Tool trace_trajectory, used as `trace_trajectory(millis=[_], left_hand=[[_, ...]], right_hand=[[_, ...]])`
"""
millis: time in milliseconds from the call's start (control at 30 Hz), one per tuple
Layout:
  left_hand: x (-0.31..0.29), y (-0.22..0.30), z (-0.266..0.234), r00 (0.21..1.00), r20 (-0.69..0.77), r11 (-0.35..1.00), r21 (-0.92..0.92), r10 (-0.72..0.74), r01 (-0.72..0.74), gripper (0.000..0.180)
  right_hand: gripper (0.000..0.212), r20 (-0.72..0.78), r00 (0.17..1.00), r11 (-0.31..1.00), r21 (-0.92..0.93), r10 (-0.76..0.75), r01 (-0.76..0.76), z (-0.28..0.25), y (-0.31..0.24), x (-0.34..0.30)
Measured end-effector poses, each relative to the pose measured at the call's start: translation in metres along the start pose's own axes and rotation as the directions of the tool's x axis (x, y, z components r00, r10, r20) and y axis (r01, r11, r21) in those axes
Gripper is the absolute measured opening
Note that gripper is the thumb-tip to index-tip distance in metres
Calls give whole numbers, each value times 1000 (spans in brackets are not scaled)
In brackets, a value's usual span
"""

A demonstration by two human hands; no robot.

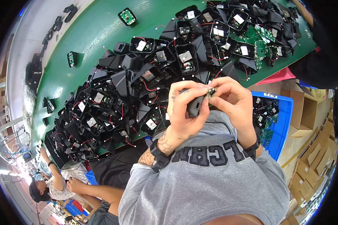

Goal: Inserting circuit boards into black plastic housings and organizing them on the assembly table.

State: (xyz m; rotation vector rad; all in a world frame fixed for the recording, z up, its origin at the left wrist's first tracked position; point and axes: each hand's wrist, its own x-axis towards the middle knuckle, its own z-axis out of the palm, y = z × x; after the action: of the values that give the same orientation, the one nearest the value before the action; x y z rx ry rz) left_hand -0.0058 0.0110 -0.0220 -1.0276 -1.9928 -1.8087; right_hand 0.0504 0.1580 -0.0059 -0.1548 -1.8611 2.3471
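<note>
In front of my chest, my left hand [182, 125] is wrapped round a small dark grey plastic housing [195, 107] with a slot in its side. Close beside it, my right hand [234, 100] pinches a small circuit board [211, 92] between thumb and fingertips. The board is at the housing's upper end; my fingers hide whether the two are joined. Beyond my hands, black plastic housings [186, 59] lie heaped, many with red wires and white or silver blocks inside.
The heap covers much of the green table [90, 37]. Loose green circuit boards [260, 50] rest among the housings at right. A blue crate [285, 122] of parts stands at my right, near an open cardboard box [302, 112]. Another person [56, 182] sits at lower left.
</note>
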Motion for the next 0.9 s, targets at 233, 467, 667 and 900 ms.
trace_trajectory(millis=[233,467,667,900], left_hand=[[-1,4,-7,996,67,999,15,-53,52,37],[8,11,-8,689,174,488,-587,-703,646,43],[14,16,-11,722,236,533,-535,-651,656,44],[18,19,-15,746,205,581,-510,-634,634,43]], right_hand=[[26,-62,990,970,213,131,-115,2,-1,1],[27,348,721,394,-656,-599,644,-22,-22,10],[28,528,654,176,-690,-542,702,-17,-34,16],[25,512,657,158,-710,-553,686,-11,-23,21]])
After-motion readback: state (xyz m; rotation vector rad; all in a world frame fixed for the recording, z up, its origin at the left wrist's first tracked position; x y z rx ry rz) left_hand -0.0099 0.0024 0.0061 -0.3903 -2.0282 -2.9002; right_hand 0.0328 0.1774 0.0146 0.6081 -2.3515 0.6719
